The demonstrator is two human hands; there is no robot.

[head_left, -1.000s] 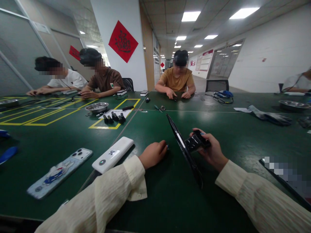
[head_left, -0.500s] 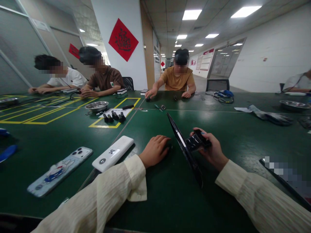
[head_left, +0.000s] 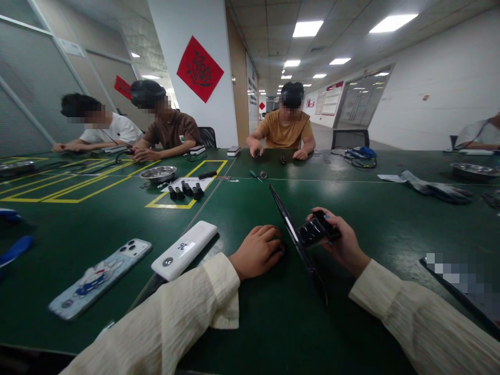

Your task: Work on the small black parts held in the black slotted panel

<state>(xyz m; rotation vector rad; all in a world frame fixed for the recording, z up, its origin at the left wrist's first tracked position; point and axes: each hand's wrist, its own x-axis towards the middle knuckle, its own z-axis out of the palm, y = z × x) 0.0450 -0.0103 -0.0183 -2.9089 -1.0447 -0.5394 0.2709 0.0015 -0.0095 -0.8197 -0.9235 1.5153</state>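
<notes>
My right hand is closed around a black block-shaped mount that sticks out from a thin black panel. The panel stands steeply tilted, seen almost edge-on, between my hands. To its left, low over the table, my left hand is palm down with fingers curled together. Something small and dark shows by its fingertips, close to the panel; what it is cannot be made out. Left of that forearm lie a white power bank marked 26 and a phone in a cartoon case.
Several black cylindrical parts stand on a white sheet beside a metal bowl. Across the green table a person in a tan shirt works. Gloves lie at the right, with a dark-edged flat device nearer me.
My left hand's fingers have curled in and it sits slightly nearer the panel. The right hand still holds the mount. The person opposite has drawn a hand back with a small dark thing.
</notes>
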